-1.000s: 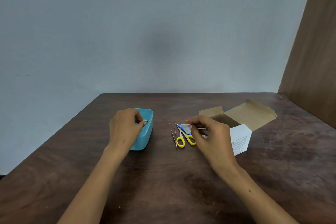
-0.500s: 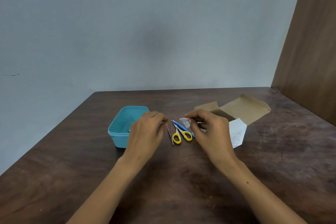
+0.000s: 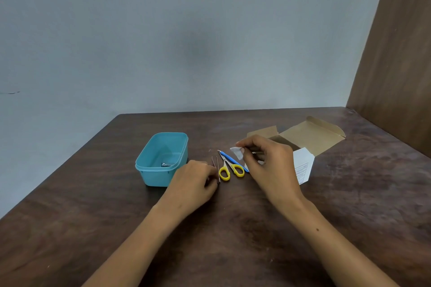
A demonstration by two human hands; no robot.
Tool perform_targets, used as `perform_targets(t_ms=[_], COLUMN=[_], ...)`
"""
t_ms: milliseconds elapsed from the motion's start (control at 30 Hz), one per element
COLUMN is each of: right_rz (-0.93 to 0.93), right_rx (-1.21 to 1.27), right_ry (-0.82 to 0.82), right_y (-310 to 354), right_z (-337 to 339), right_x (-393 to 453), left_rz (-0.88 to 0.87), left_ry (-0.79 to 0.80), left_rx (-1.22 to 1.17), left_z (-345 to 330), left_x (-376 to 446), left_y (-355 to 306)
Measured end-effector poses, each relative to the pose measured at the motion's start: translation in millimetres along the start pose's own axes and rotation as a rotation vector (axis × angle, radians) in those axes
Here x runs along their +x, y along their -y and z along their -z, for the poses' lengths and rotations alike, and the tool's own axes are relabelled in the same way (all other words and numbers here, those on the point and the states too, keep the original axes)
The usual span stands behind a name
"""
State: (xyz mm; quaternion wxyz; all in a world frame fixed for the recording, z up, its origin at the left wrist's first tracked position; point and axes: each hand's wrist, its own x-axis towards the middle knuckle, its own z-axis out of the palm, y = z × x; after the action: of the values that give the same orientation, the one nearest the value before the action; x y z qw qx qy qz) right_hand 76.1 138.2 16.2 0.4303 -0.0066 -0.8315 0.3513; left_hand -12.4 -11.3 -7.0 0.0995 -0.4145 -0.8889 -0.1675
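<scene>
The left hand (image 3: pixel 196 184) curls its fingers round the near end of the tweezers (image 3: pixel 215 165), which lie on the counter (image 3: pixel 233 228) beside the scissors (image 3: pixel 229 169). The right hand (image 3: pixel 268 165) pinches a white packet (image 3: pixel 236 152) just above them.

Soft, even, dimmish light; faint shadows under hands (image 3: pixel 268 165); wide-angle bend at edges; slight overall softness.
</scene>
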Motion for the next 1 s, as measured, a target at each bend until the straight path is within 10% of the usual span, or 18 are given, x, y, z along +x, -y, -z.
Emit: perform_targets(t_ms=[1000], right_rz=[-0.049], right_rx=[-0.042], right_ry=[0.05], right_y=[-0.9], right_z=[-0.9], right_x=[-2.1], left_rz=[0.281], left_ry=[-0.204], left_rx=[-0.246], left_z=[24.5], left_x=[-6.8], left_y=[-3.5])
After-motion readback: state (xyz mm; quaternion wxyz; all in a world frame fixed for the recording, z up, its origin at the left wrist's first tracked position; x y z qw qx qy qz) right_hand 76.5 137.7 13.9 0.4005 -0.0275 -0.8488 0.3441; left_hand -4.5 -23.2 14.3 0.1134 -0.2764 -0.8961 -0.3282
